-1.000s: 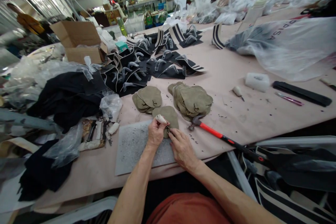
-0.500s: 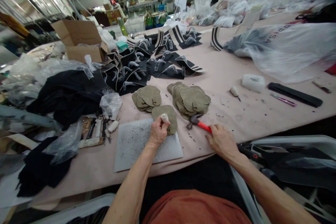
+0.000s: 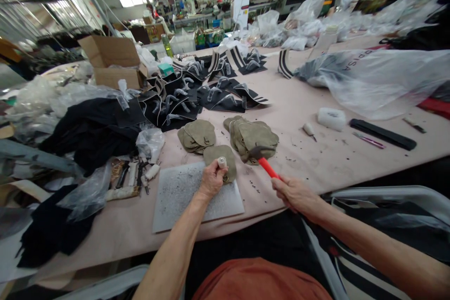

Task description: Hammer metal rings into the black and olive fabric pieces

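My left hand (image 3: 212, 179) is closed around a whitish, tape-wrapped tool (image 3: 221, 162) held upright, its working end hidden. Under it lies an olive fabric flap (image 3: 216, 153) with a small metal ring, partly on a grey board (image 3: 179, 197) covered in dark specks. My right hand (image 3: 291, 192) grips the red handle of a hammer (image 3: 269, 167). The hammer's dark head is raised in front of the right-hand pile of olive flaps (image 3: 258, 132). A smaller pile of olive flaps (image 3: 198, 133) sits behind the board.
Black pieces with striped straps (image 3: 225, 96) lie farther back. At left are a cardboard box (image 3: 112, 61), dark cloth (image 3: 94, 124) and a tray of tools (image 3: 130, 173). At right are a wrapped white block (image 3: 331, 118), a taped awl-like tool (image 3: 309, 130) and a black case (image 3: 383, 134).
My right hand has lifted the hammer off the table and moved it slightly left and up. My left hand stays on the taped tool. The head view has tilted up slightly.
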The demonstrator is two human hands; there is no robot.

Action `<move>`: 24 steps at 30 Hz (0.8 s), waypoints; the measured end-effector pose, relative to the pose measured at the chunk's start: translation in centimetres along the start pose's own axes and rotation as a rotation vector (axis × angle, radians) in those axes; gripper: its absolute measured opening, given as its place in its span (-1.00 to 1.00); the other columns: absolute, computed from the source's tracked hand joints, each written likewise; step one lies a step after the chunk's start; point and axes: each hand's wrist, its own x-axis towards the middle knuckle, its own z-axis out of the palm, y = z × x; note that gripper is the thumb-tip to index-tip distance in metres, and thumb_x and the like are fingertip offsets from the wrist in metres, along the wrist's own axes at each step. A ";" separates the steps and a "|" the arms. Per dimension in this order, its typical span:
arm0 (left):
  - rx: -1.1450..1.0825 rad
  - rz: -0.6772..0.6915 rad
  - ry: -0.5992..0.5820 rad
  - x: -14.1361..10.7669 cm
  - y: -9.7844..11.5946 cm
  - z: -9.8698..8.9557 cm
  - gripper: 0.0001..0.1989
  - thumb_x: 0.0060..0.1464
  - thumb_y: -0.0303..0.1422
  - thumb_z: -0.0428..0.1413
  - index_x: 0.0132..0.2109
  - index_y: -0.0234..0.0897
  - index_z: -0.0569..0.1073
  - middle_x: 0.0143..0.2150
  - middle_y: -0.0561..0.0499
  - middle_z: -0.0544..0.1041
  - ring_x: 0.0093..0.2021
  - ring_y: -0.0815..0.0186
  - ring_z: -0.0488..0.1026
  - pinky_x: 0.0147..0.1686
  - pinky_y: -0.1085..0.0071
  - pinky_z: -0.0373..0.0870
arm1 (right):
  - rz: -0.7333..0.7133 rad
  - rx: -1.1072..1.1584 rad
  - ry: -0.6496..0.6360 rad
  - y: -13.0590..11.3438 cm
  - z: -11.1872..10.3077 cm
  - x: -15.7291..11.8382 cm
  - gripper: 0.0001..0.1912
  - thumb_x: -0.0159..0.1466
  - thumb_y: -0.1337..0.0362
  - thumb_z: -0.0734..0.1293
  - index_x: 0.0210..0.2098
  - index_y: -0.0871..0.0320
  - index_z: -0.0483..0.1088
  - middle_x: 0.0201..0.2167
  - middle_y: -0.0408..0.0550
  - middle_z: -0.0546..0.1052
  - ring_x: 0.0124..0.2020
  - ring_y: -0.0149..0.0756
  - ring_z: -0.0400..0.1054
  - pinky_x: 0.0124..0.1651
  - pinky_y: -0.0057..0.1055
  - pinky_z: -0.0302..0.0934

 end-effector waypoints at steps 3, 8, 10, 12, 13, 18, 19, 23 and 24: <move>0.020 0.052 -0.050 0.0 0.0 0.0 -0.92 0.11 -0.32 0.13 -0.29 -0.24 0.43 -0.35 -0.01 0.58 -0.34 0.26 0.53 -0.29 0.40 0.43 | -0.452 -0.357 0.316 -4.1 -0.3 0.1 -0.71 0.37 0.08 0.15 -0.43 0.06 0.19 -0.60 -0.17 0.30 -0.58 -0.38 0.16 -0.49 -0.43 0.00; 0.049 0.053 -0.035 -0.1 -0.3 -0.1 -0.92 0.11 -0.33 0.14 -0.29 -0.23 0.44 -0.39 0.01 0.57 -0.37 0.27 0.50 -0.32 0.41 0.41 | -0.593 -0.823 0.298 -6.3 0.3 1.4 -0.78 0.39 0.13 0.23 -0.35 0.08 0.23 -0.60 -0.11 0.36 -0.63 -0.34 0.19 -0.50 -0.37 -0.15; 0.061 0.053 -0.035 -0.1 -0.4 -0.1 -0.92 0.11 -0.33 0.14 -0.29 -0.23 0.45 -0.40 0.02 0.56 -0.38 0.28 0.50 -0.33 0.41 0.40 | -0.579 -0.933 0.191 -6.8 0.1 1.5 -0.79 0.36 0.17 0.27 -0.37 0.08 0.23 -0.64 -0.13 0.33 -0.68 -0.37 0.13 -0.52 -0.35 -0.22; 0.072 0.057 -0.038 -0.1 -0.5 -0.1 -0.92 0.12 -0.33 0.13 -0.28 -0.24 0.46 -0.38 0.01 0.57 -0.37 0.28 0.50 -0.32 0.41 0.41 | -0.643 -0.925 0.232 -7.8 -0.6 1.0 -0.78 0.37 0.16 0.24 -0.38 0.08 0.23 -0.65 -0.15 0.31 -0.69 -0.39 0.07 -0.53 -0.35 -0.25; 0.074 0.059 -0.042 -0.1 -0.5 -0.1 -0.92 0.12 -0.34 0.12 -0.27 -0.25 0.46 -0.36 0.00 0.58 -0.36 0.28 0.51 -0.30 0.41 0.41 | -0.705 -0.875 0.309 -8.4 -1.0 0.5 -0.77 0.39 0.14 0.21 -0.38 0.07 0.23 -0.65 -0.16 0.30 -0.69 -0.39 0.06 -0.54 -0.36 -0.23; 0.080 0.070 -0.054 -0.1 -0.5 -0.1 -0.94 0.12 -0.37 0.10 -0.26 -0.26 0.43 -0.34 -0.02 0.60 -0.34 0.27 0.52 -0.30 0.41 0.41 | -0.899 -0.573 0.663 -9.1 -0.6 -0.8 -0.71 0.47 0.12 0.04 -0.31 0.08 0.22 -0.60 -0.16 0.33 -0.63 -0.37 0.15 -0.51 -0.41 -0.09; 0.082 0.071 -0.056 -0.1 -0.5 -0.1 -0.94 0.12 -0.37 0.10 -0.27 -0.26 0.43 -0.35 -0.02 0.59 -0.35 0.27 0.52 -0.30 0.42 0.41 | -0.865 -0.635 0.608 -8.5 -0.2 -0.6 -0.72 0.47 0.14 0.06 -0.34 0.08 0.21 -0.61 -0.17 0.33 -0.64 -0.38 0.15 -0.51 -0.41 -0.11; 0.091 0.051 -0.064 -0.2 -0.7 -0.1 -0.94 0.12 -0.37 0.10 -0.28 -0.25 0.44 -0.35 0.00 0.59 -0.36 0.29 0.52 -0.30 0.42 0.43 | -0.653 -1.013 0.195 -6.8 0.4 0.4 -0.76 0.42 0.17 0.19 -0.38 0.10 0.21 -0.64 -0.18 0.33 -0.68 -0.42 0.10 -0.53 -0.40 -0.24; 0.093 0.043 -0.064 -0.2 -0.7 -0.1 -0.94 0.12 -0.37 0.11 -0.28 -0.25 0.44 -0.35 0.00 0.59 -0.36 0.29 0.52 -0.30 0.43 0.43 | -0.638 -1.016 0.189 -6.9 0.2 0.4 -0.76 0.42 0.16 0.18 -0.36 0.10 0.23 -0.63 -0.17 0.35 -0.67 -0.41 0.11 -0.52 -0.40 -0.24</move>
